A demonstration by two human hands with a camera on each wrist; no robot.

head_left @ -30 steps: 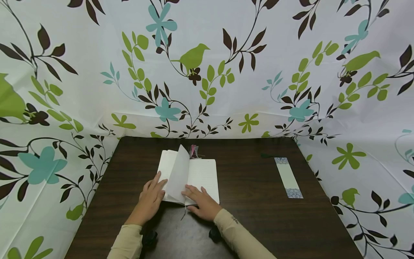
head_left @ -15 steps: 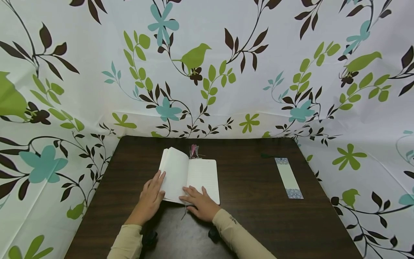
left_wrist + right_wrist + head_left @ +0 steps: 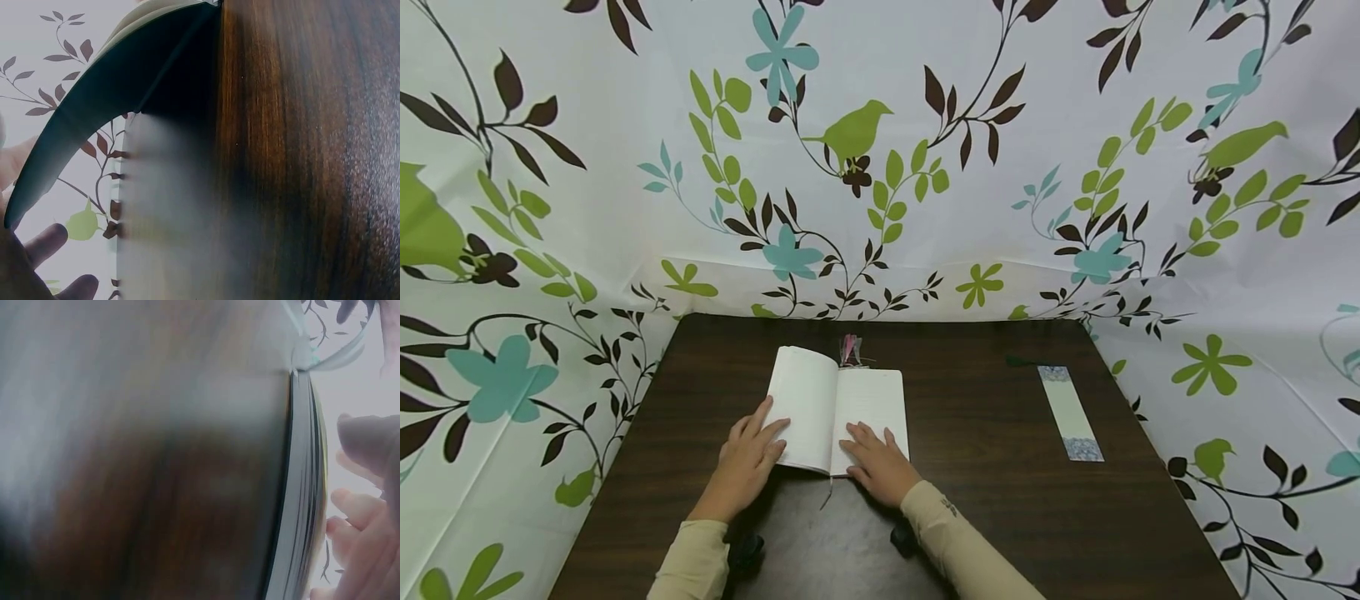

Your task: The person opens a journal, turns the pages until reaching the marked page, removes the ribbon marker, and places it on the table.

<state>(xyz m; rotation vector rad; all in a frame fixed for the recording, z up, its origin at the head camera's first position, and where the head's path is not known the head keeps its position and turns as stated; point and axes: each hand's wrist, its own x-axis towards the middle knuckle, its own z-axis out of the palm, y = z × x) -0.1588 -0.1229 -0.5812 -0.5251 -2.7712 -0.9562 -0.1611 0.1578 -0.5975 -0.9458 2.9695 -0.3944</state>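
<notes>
My left hand (image 3: 747, 461) and right hand (image 3: 877, 461), fingers flat, press open notebook (image 3: 837, 406) on table (image 3: 1000, 467); pages risk springing shut if pressure eases.

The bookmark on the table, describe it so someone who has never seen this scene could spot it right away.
On the dark brown wooden table, look right of the open white notebook that both hands rest on. Near the table's right edge lies a long, narrow pale green paper bookmark, alone and untouched. Blue patterned bands at both ends and its thin strip shape set it apart.

Bare table (image 3: 985, 467) lies between the notebook (image 3: 838, 408) and the bookmark (image 3: 1070, 412).
</notes>
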